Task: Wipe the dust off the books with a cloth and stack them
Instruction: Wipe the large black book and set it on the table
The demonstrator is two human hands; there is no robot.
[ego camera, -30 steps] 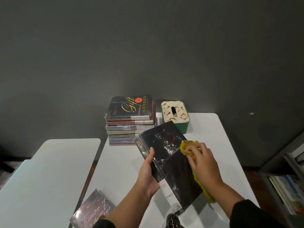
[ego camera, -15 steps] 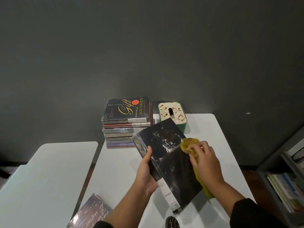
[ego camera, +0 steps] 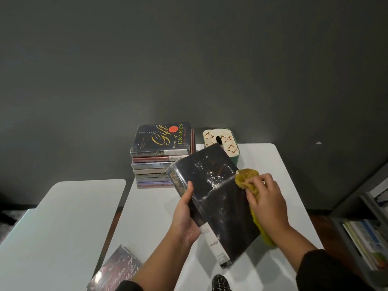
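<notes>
A dark book [ego camera: 218,208] with a glossy cover is tilted above the white table [ego camera: 151,215]. White dust speckles its upper half. My left hand [ego camera: 184,215] grips the book by its spine, thumb on the cover. My right hand [ego camera: 266,204] holds a yellow cloth [ego camera: 244,178] and presses it against the book's right edge, near the dust. A stack of several books [ego camera: 159,156] stands at the table's back. Another book [ego camera: 117,271] lies at the front left edge.
A green tissue box [ego camera: 222,141] with a patterned top sits behind the held book, against the dark wall. A second white table [ego camera: 58,219] stands to the left across a gap. A shelf with books [ego camera: 365,234] is at the right.
The cloth in my right hand has slid up the cover towards the dusty upper half. The lower part of the cover now looks wiped.
</notes>
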